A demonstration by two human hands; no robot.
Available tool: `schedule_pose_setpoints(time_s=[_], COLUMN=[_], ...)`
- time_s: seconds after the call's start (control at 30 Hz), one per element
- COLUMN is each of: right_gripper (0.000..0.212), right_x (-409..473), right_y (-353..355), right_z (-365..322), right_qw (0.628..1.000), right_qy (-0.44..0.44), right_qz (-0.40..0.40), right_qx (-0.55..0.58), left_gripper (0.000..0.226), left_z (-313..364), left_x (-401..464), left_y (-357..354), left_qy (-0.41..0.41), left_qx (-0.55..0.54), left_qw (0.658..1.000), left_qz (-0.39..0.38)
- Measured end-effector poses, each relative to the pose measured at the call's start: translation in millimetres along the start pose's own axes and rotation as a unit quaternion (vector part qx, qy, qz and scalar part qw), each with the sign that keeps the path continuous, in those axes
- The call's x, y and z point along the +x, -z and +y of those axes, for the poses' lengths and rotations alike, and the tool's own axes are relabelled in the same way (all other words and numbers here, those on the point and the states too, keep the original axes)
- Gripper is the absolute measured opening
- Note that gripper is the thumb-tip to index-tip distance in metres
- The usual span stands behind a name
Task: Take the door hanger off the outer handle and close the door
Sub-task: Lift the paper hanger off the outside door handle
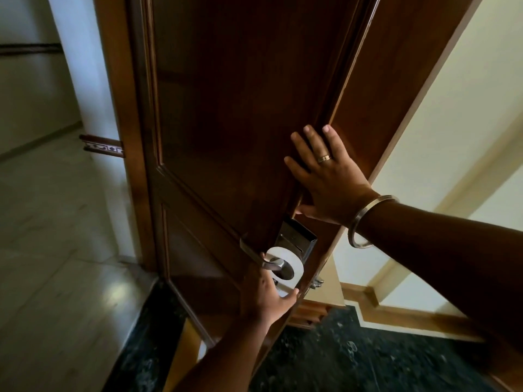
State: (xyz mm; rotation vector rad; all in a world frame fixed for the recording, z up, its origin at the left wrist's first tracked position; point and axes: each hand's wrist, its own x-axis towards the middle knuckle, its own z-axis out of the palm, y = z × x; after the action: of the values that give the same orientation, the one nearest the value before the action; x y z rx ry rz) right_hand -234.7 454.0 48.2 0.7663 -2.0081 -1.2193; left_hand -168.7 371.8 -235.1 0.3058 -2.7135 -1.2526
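Note:
A dark wooden door [226, 114] stands partly open in front of me. A white door hanger [295, 263] loops over its silver lever handle [273, 263], just below a black lock plate [300, 236]. My left hand [266, 292] reaches up from below and grips the hanger's lower part, thumb on its right edge. My right hand [322, 176], with a ring and a metal bangle, lies flat with spread fingers on the door's edge above the lock. The hanger's lower half is hidden behind my left hand.
A pale corridor floor [51, 222] stretches to the left beyond the door. Dark speckled stone flooring [368, 357] lies at the threshold and to the right. A cream wall [452, 137] with wooden skirting stands on the right, next to the door frame.

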Motion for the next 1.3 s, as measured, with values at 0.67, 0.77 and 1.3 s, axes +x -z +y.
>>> schedule_pose_setpoints(time_s=[0.67,0.77,1.3], right_gripper=[0.102,0.102,0.094], right_x=[3,0,-3], right_y=[-20,-23,-10], right_z=[-5,-3,-6], right_qw=[0.998,0.998,0.985], right_qy=[-0.024,-0.019,-0.023], right_qz=[-0.047,-0.051,-0.108], right_qx=[0.035,0.041,0.131], left_gripper=[0.104,0.105,0.104], left_z=[-43,-38,5], left_x=[67,87,77], left_y=[123,139,174], left_qy=[-0.129,-0.134,-0.143], left_qx=[0.140,0.163,0.051], left_qw=[0.975,0.963,0.988], left_qz=[-0.111,-0.168,0.035])
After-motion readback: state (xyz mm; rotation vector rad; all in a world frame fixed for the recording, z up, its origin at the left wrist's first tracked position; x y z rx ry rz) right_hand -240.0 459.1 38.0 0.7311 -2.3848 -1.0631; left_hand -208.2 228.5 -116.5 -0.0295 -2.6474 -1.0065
